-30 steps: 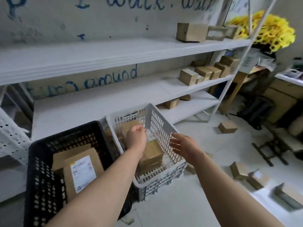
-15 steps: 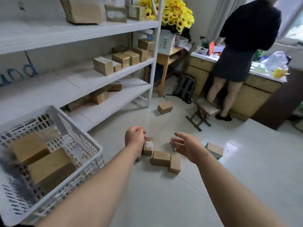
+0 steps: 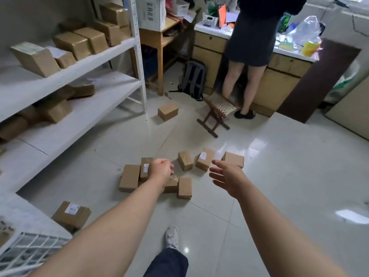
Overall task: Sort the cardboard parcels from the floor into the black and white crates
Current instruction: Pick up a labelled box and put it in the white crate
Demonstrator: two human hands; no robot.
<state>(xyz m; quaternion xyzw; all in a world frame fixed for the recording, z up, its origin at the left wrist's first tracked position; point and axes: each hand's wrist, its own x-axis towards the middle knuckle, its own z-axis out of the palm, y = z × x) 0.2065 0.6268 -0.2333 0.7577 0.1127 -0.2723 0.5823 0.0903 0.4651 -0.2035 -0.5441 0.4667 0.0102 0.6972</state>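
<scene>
Bright, even daylight fills the room, coming in from the upper right. The glossy floor [image 3: 279, 176] throws white glare patches back at the lens. Shadows under the parcels [image 3: 184, 187] stay soft. Wide-angle bending curves the shelf [image 3: 79, 120] at the left edge, and the lower-left corner smears with motion blur.

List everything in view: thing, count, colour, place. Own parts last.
parcels on floor: about nine, brown, mostly clustered ahead
parcels on shelves: several, brown, left
shelving: one, white, left
white crate: one, bottom left corner
backpack: one, grey, by the cabinet
folding stool: one, brown, mid-floor
second person: one, dark clothes, at the counter
left hand: loosely closed, empty
right hand: open, empty
shoe: one, grey, bottom centre
</scene>
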